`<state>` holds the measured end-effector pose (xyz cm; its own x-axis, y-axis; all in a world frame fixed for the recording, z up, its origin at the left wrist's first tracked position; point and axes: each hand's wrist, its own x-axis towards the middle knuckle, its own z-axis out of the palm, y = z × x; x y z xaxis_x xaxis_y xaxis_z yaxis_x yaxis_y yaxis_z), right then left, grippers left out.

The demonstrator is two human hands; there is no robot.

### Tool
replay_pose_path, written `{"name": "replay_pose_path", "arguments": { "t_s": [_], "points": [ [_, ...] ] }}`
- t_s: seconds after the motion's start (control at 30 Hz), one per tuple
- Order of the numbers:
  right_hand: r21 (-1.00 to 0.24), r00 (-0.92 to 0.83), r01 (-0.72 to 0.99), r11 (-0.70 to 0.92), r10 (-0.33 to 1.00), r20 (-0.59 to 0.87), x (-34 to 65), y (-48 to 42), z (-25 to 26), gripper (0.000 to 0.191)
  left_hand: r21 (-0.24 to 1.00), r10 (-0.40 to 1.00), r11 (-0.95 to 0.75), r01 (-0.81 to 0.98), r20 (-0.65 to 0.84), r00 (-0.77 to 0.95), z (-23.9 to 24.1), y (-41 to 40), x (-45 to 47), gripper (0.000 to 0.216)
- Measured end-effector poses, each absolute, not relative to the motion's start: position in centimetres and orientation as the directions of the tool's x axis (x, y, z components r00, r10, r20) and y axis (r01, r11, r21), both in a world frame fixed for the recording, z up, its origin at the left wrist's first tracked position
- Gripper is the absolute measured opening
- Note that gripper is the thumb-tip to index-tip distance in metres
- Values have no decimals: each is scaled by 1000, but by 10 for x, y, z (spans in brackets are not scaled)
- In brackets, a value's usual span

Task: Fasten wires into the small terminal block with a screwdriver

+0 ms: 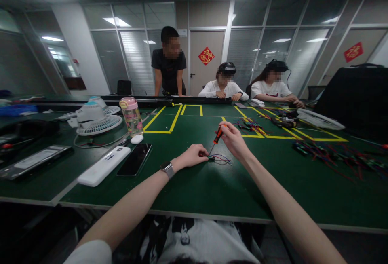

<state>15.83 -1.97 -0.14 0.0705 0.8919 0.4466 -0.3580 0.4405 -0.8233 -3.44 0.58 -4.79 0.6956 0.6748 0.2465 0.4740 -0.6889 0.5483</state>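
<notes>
My right hand (233, 138) is closed around the handle of an orange-and-black screwdriver (218, 135), which slants down to the left. Its tip meets a small green circuit board (211, 158) on the table, or comes very near it; I cannot tell which. With the fingertips of my left hand (194, 155), I pinch the board's left end. Thin red, blue and dark wires (223, 159) trail from the board to the right across the green surface. A watch with a metal band (167, 169) is on my left wrist.
Left of my arms lie a black phone (135, 159), a white power bank (104, 166), a pink-lidded bottle (131, 118) and fan parts (98, 124). Wired boards (333, 155) are heaped at the right, near a black bag (357, 102). Several people are across the green table (188, 193).
</notes>
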Motion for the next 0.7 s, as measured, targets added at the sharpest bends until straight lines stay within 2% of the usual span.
{"name": "replay_pose_path", "arguments": {
  "t_s": [0.13,0.23,0.47,0.7],
  "points": [
    [-826,6,-380,417,894,448,159,-22,0,33,543,673,-693,474,253,695,-49,6,-34,16],
    [-808,-13,-429,405,891,454,158,-22,0,30,541,678,-692,478,258,688,-49,6,-33,15],
    [-798,50,-419,434,888,457,159,-16,-5,23,549,677,-686,477,241,696,-47,6,-34,16],
    [-804,3,-476,355,915,403,159,-20,-1,35,565,683,-677,472,243,689,-49,7,-34,15]
  ]
}}
